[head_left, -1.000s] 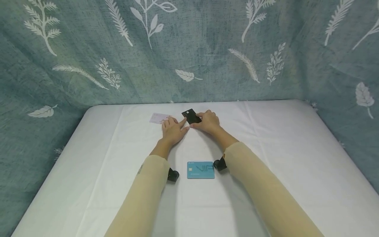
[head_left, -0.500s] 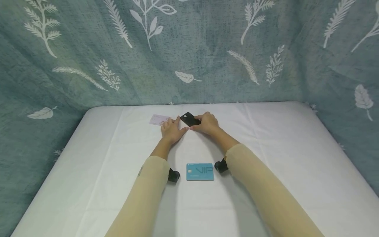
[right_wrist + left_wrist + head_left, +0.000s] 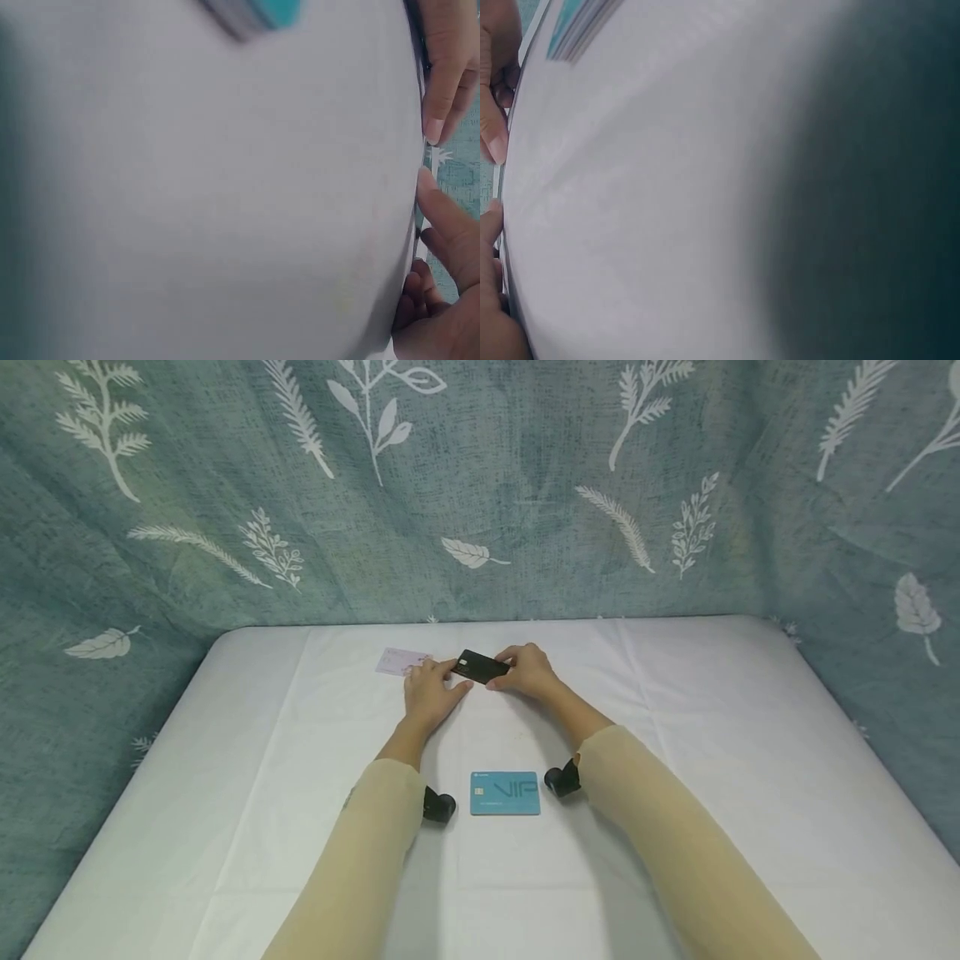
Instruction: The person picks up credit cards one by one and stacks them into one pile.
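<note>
In the head view, a black card (image 3: 480, 667) with a small chip is tilted slightly near the far side of the white-covered table. My right hand (image 3: 528, 670) pinches its right end between thumb and fingers. At the card's left corner, my left hand (image 3: 431, 693) touches with its index finger, the thumb stretched out just below. A pale purple card (image 3: 397, 661) lies beside my left hand, partly covered by its fingers. Nearer to me is a stack topped by a blue VIP card (image 3: 505, 793); its layered edges (image 3: 577, 34) show in the left wrist view.
White cloth (image 3: 300, 827) covers the table, with fold creases running along it. Behind the far edge hangs a green curtain (image 3: 525, 535) with white leaf prints. Dark wrist cameras (image 3: 439, 807) stick out beside the blue stack, on both sides.
The black card has turned from a steep slant to nearly level, its left end swinging down and left. My left index finger has shifted slightly left. The blue stack stays in place.
</note>
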A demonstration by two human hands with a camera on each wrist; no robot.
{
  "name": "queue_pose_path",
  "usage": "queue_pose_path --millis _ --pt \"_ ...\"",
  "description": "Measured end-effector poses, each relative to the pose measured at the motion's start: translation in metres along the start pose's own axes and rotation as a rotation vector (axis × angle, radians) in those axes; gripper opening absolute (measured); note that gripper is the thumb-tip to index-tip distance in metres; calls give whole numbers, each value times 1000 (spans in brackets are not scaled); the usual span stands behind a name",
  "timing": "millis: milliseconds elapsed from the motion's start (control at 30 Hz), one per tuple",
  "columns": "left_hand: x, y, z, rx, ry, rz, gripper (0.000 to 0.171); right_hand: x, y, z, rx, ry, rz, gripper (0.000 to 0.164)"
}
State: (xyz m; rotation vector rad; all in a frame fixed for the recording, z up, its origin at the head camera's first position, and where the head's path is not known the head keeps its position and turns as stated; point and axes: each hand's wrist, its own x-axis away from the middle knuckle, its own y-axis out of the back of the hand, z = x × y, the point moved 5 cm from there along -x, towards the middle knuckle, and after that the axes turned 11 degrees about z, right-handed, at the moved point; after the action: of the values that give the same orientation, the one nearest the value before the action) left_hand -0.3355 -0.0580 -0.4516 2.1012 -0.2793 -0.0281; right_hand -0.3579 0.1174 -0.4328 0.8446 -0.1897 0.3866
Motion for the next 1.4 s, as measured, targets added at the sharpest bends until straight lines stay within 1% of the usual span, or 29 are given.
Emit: queue_pose_path --millis 67,167,333,500,600,667,767,867,933,1033,1100,1400 --pt "0 1 1 25 -6 -18 55 1 0 -1 -29 4 -25 61" --pt "1 1 2 55 -7 -33 52 2 2 -3 -41 0 -29 61" --pt "2 1 3 91 -7 -57 45 3 5 -6 -41 2 1 58" --pt "3 4 3 119 -3 -74 38 4 8 -6 -35 43 35 54" --pt "2 6 3 120 -5 -80 38 3 11 -6 -26 70 49 52" --pt "1 7 3 106 -9 -78 40 3 12 -6 -25 86 61 52" --pt "0 8 2 51 -20 -46 48 2 12 -7 -35 104 85 52" --pt "0 7 3 -12 -26 21 56 2 11 -8 -32 113 109 52" --pt "0 6 3 -34 -26 65 59 2 10 -10 -25 118 120 52" --pt "1 6 4 -32 -26 110 61 2 9 -11 -21 124 134 52" --pt "2 6 4 -20 -27 123 61 3 9 -12 -28 126 136 52" --pt "0 5 6 54 -35 135 61 7 9 -20 -59 117 101 53"
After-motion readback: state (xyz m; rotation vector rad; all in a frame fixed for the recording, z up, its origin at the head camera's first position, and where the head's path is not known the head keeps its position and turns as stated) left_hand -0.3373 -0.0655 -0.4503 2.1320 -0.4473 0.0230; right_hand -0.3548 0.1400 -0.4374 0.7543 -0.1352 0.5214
